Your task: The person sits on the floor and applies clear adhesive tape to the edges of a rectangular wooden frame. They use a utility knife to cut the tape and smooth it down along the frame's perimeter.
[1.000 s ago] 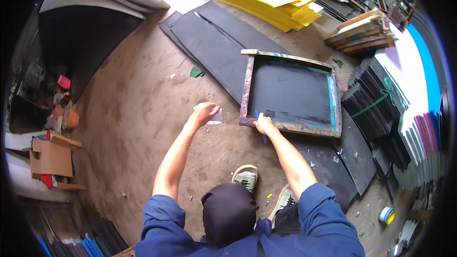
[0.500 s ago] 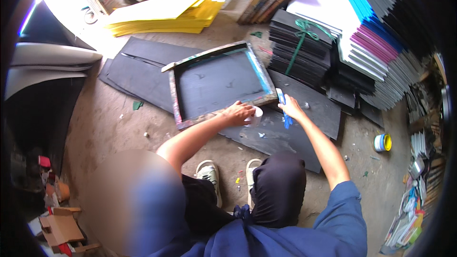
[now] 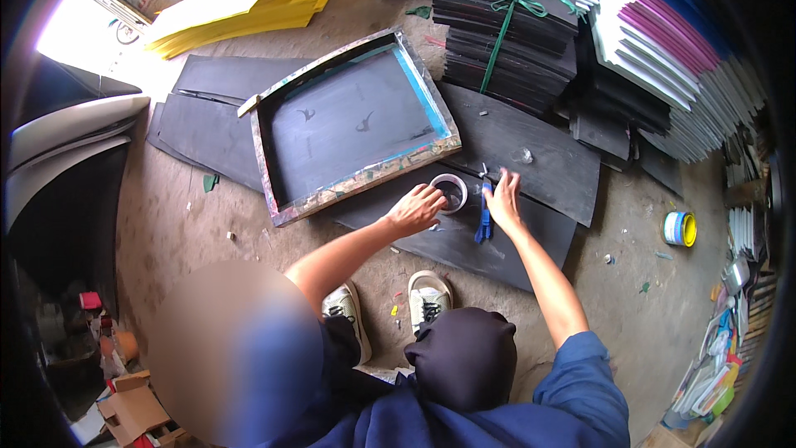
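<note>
My left hand [image 3: 417,209] has its fingers closed on the left rim of a small round white tub [image 3: 461,191], whose inside looks dark. The tub is over a black sheet [image 3: 531,236], just in front of the wooden frame. Beside the tub, my right hand [image 3: 505,199] has its fingers stretched and apart. A slim blue-handled tool [image 3: 484,220] is by its thumb; its exact kind is unclear. Beyond both hands rests a paint-stained wooden frame [image 3: 365,176] with a dark panel inside and blue-green along its edges.
Black sheets [image 3: 199,129] lie under and around the frame. A black stack [image 3: 506,58] tied with green string stands at the far right, near white and coloured sheets [image 3: 667,29]. Yellow sheets [image 3: 249,8] are far left. A yellow-and-blue can [image 3: 679,229] stands right on the concrete floor.
My right hand has loosened its hold on the blue-handled tool, and its fingers have spread. The tub now shows its open top. The view has shifted, moving the frame leftward in the picture.
</note>
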The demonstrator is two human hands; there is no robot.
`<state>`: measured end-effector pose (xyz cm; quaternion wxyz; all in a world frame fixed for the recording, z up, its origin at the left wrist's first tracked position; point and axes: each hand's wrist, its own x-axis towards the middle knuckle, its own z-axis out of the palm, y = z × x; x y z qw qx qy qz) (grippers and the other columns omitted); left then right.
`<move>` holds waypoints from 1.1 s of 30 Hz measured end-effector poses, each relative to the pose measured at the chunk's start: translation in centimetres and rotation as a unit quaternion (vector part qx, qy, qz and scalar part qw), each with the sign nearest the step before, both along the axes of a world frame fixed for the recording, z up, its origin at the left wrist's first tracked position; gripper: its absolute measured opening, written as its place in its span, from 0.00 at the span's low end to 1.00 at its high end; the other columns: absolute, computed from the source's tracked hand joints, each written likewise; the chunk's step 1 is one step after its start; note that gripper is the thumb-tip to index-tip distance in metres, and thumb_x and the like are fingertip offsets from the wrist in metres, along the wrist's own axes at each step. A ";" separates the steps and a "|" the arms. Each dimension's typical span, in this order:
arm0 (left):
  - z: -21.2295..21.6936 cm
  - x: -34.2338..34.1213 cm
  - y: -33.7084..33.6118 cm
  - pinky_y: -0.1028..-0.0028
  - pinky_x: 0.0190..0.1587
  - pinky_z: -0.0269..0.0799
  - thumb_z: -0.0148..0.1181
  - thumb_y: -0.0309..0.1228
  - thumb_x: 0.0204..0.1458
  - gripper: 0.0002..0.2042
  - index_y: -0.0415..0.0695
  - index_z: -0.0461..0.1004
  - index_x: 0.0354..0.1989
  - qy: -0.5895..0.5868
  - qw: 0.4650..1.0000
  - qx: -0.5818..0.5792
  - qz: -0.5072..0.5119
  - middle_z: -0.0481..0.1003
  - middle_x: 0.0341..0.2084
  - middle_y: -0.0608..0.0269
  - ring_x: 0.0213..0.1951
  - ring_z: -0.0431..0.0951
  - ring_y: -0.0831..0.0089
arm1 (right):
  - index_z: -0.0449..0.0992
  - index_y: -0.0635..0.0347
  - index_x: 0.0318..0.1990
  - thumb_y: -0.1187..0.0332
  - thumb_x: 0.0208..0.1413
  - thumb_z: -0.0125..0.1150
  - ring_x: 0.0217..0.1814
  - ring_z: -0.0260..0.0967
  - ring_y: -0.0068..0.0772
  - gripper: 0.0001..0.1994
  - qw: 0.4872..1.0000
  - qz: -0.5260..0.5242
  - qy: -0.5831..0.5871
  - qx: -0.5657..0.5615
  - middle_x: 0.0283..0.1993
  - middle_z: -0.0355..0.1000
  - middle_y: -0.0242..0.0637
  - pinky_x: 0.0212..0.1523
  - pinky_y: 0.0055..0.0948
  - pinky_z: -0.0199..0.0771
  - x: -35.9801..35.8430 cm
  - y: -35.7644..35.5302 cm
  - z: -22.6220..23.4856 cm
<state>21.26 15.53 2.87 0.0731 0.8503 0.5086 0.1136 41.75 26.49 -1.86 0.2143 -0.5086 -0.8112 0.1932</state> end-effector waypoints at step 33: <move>2.3 -27.3 -16.0 0.68 0.34 0.68 0.61 0.27 0.39 0.07 0.39 0.71 0.25 -0.107 0.921 -0.115 0.357 0.71 0.24 0.57 0.31 0.72 0.62 | 0.71 0.62 0.30 0.73 0.45 0.57 0.37 0.67 0.46 0.04 0.954 0.287 -0.081 -0.029 0.30 0.67 0.44 0.38 0.39 0.67 -11.9 10.8 5.0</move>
